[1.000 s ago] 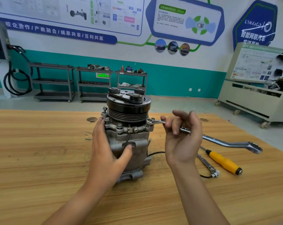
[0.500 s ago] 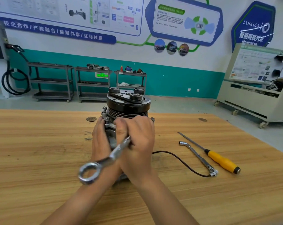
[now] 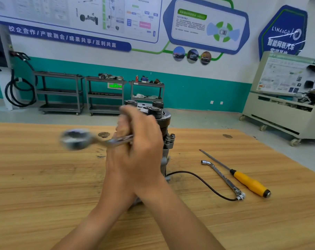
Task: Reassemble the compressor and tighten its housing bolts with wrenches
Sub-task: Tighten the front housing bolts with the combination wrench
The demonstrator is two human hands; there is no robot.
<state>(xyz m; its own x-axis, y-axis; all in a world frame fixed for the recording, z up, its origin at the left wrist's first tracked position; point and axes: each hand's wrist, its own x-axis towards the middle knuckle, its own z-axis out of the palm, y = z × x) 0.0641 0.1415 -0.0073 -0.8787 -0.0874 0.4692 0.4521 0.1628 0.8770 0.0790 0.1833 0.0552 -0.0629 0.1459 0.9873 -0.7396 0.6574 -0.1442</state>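
My right hand (image 3: 143,150) grips the wrench (image 3: 99,141), left hand (image 3: 113,164) grip I cannot tell; I should steady the compressor (image 3: 167,121) and turn slowly.

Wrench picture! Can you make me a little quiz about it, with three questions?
1. True or false: the yellow-handled screwdriver lies on the table.
2. What colour is the cable lying beside the compressor?
3. The right hand holds the: A. screwdriver B. cable C. wrench
Key: 1 true; 2 black; 3 C.
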